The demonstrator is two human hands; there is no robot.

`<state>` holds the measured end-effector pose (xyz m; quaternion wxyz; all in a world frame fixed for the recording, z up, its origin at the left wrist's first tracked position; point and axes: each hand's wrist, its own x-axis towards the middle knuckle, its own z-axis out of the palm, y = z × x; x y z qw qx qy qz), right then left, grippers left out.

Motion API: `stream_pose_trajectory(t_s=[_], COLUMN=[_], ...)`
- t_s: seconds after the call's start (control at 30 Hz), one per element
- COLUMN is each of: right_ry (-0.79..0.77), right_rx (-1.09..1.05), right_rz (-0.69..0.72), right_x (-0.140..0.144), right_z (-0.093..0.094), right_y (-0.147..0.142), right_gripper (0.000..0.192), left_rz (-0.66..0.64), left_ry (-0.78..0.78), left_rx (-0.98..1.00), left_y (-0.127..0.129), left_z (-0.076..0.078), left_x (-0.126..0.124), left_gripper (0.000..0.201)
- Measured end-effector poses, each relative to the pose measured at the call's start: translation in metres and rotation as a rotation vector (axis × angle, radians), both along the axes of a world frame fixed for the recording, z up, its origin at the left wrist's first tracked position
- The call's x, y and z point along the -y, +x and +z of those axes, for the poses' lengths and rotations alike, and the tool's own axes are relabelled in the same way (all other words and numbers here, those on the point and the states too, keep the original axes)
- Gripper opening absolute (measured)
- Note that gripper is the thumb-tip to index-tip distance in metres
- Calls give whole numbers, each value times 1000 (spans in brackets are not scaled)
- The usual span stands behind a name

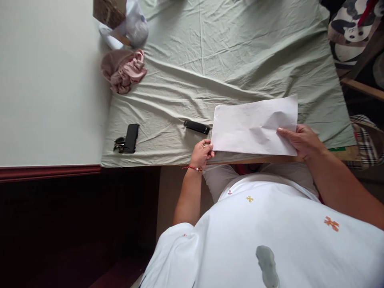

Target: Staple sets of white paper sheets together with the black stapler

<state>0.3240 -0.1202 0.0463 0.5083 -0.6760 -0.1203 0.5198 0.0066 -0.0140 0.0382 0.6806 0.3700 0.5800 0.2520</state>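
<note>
Left hand (203, 153): grips the paper's left edge.
Right hand (301, 140): pinches the paper's right edge.
Paper (255, 126): white, creased, above the green sheet (228, 56).
Stapler (196, 127): black, just left of the paper.
Phone (131, 137): near the sheet's left edge.

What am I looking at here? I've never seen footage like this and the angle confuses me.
This is one picture from a camera worn on a person's head, looking down at their own two bare hands; there is no machine. The left hand and the right hand hold a white sheet of paper by its two ends, above a table covered with a pale green cloth. On the cloth lie a black stapler, a black phone resting on sunglasses, and a bunched pink cloth.
</note>
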Motion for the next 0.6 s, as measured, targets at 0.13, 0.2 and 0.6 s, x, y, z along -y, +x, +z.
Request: stream_pose_trajectory(t_s=[0.13,0.2,0.6], right_ry=[21,20,-40], right_rx=[-11,-34,-123], right_rz=[-28,-36,55], right_x=[-13,-19,-25], right_z=[7,11,-6], right_y=[-9,-15,-17], right_gripper=[18,17,10], left_rz=[95,152,318], left_ry=[19,42,28], left_rx=[-36,-61,-180], left_y=[0,0,6], left_z=[5,8,6], left_x=[-8,-14,-29], left_gripper=[17,17,30])
